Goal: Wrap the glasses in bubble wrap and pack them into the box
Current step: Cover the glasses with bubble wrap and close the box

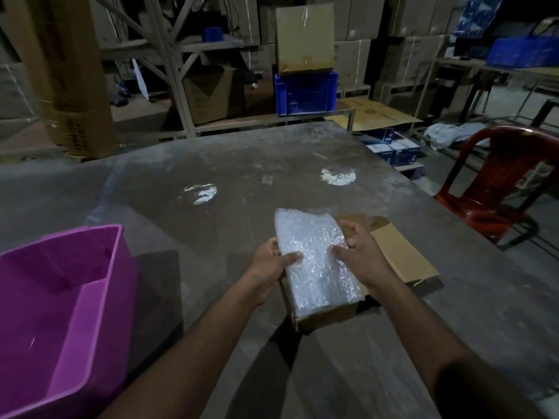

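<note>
No writing on the boxes can be read; the picture is too dark and blurred. The white, flat bubble-wrap bundle (314,261) lies tilted over the open brown cardboard box (329,317) on the grey bench (211,225); what is inside the wrap cannot be seen. The left hand (270,267) holds its left edge in a grip, thumb on top, and the right hand (360,255) holds the right edge the same way. A purple plastic bin (60,297) stands at the left, and a red plastic chair (496,189) beside the bench at the right.

A dusty grey table (211,164) carries a cardboard box (405,261) and purple bin (90,297).
</note>
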### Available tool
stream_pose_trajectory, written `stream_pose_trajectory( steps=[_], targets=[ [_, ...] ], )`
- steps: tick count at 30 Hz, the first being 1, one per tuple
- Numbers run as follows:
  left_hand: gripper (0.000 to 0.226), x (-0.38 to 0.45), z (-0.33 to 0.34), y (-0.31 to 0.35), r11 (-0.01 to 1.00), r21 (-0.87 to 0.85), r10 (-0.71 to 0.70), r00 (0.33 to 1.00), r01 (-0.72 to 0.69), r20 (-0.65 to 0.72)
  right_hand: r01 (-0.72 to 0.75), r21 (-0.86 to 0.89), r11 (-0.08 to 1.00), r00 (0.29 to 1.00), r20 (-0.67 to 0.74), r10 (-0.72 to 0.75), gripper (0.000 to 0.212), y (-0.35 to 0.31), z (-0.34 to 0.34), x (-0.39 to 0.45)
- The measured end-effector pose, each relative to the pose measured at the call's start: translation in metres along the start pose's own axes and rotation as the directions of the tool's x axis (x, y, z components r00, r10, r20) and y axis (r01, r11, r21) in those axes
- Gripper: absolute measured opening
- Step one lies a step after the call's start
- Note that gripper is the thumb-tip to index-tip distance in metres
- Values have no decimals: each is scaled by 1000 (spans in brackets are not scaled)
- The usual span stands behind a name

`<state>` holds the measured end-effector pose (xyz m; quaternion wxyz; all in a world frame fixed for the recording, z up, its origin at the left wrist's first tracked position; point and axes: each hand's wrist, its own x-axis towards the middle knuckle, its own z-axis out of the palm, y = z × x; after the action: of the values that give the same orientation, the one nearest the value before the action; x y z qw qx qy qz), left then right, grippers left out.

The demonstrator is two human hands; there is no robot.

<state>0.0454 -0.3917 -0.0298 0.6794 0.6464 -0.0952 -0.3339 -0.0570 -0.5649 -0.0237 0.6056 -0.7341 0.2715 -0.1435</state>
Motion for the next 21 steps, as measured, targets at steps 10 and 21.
stream_pose_trajectory(
  steps=[10,21],
  targets=[
    [123,-3,-5,-27,886,447,165,985,-126,-49,131,-425,896,983,176,-60,96,13,-2,-11],
    [67,-18,-2,-22,376,894,250,955,-245,157,290,-712,639,953,274,-128,111,16,2,-20]
  ],
)
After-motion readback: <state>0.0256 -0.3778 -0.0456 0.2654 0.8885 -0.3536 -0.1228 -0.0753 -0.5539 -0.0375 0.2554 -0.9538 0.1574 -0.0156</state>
